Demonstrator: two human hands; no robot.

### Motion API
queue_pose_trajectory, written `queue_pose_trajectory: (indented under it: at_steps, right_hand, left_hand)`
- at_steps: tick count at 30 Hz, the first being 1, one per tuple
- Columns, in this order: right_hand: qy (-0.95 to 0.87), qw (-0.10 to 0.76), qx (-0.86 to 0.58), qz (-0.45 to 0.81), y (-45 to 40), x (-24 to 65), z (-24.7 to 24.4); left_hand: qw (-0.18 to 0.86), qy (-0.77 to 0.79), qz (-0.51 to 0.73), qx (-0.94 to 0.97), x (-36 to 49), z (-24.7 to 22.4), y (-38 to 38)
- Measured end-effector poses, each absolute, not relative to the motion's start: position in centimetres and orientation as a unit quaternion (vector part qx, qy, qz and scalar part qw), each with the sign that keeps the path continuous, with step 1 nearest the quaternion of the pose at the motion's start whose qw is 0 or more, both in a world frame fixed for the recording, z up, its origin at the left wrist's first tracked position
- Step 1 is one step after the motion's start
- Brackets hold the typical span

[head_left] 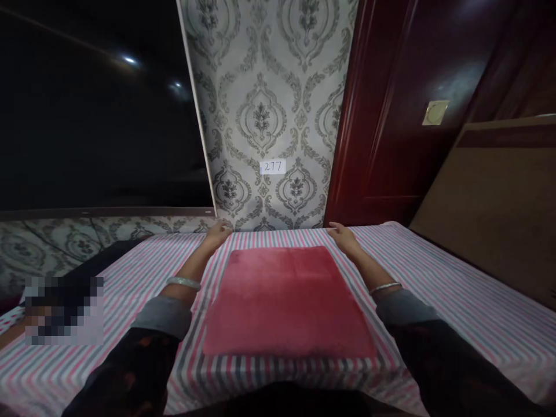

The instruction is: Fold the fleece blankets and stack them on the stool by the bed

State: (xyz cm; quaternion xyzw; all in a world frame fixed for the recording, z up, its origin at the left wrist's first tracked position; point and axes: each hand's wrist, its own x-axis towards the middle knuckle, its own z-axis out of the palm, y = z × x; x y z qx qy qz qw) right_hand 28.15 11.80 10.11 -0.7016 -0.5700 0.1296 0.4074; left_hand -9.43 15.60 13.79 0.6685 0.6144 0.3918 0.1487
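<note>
A red, plush-looking rectangular cloth (289,301) lies flat between my forearms on a pink, white and grey striped tablecloth (469,301). My left hand (218,234) is just past its far left corner, near the far edge of the table. Past the far right corner is my right hand (341,234), turned inward towards the left one. Both hands look open, with fingers stretched out and nothing visible in them. Neither appears to touch the red cloth. Whether the fingertips rest on the tablecloth is hard to make out.
Behind the table rises a patterned wall (260,87) with a paper label (273,167) reading 277. A large dark television (99,116) stands at left, a dark red door frame (382,116) and brown board (490,208) at right. Part of another person's arm (13,335) shows beside a pixelated patch.
</note>
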Motion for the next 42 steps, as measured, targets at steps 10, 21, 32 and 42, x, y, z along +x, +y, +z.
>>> queue_pose_trajectory:
  at_steps: [10, 21, 32, 42]
  right_hand:
    - [-0.718, 0.171, -0.675, -0.006, 11.3, 21.3, 2.7]
    - [-0.728, 0.144, -0.669, -0.041, 10.6, 21.6, 0.3]
    - [-0.733, 0.122, -0.669, -0.036, 10.0, 21.5, 0.6]
    - [-0.767, 0.066, -0.638, -0.005, 5.6, 23.3, 0.8]
  left_hand:
    - [0.075, 0.590, 0.179, 0.784, -1.7, 4.2, 15.0]
    - [-0.052, 0.573, 0.101, 0.812, -2.1, 0.4, 14.6]
    - [-0.061, 0.607, 0.087, 0.787, -1.9, 1.6, 13.4]
    - [-0.003, 0.592, 0.027, 0.805, -6.6, 2.5, 10.8]
